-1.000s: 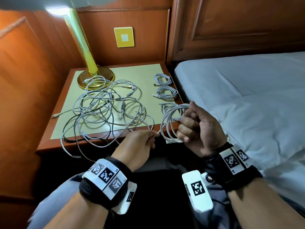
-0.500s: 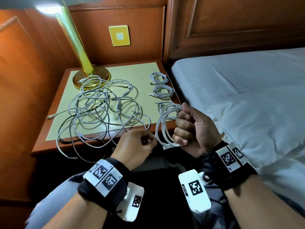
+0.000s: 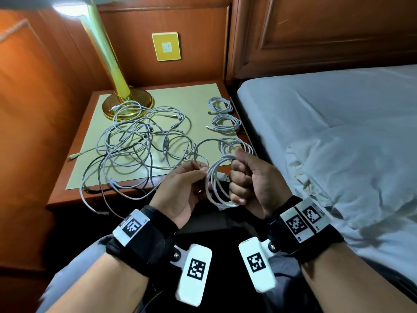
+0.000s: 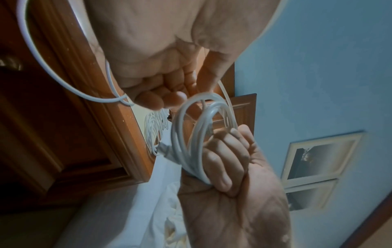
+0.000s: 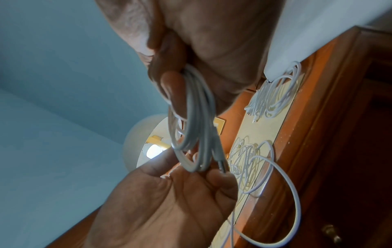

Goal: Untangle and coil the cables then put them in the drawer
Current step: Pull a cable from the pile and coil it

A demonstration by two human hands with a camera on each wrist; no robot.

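The right hand (image 3: 252,179) grips a half-wound coil (image 3: 216,184) of smooth white cable just near of the nightstand (image 3: 67,195); the left hand (image 3: 180,188) pinches the free strand. Best to feed each loop the same size and let the cord twist freely — round, springy cable kinks otherwise. The tangle (image 3: 140,141) lies left; three finished coils (image 3: 225,124) far right.

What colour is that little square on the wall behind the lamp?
Yellow, with a pale centre: the square wall plate shows best in the head view.
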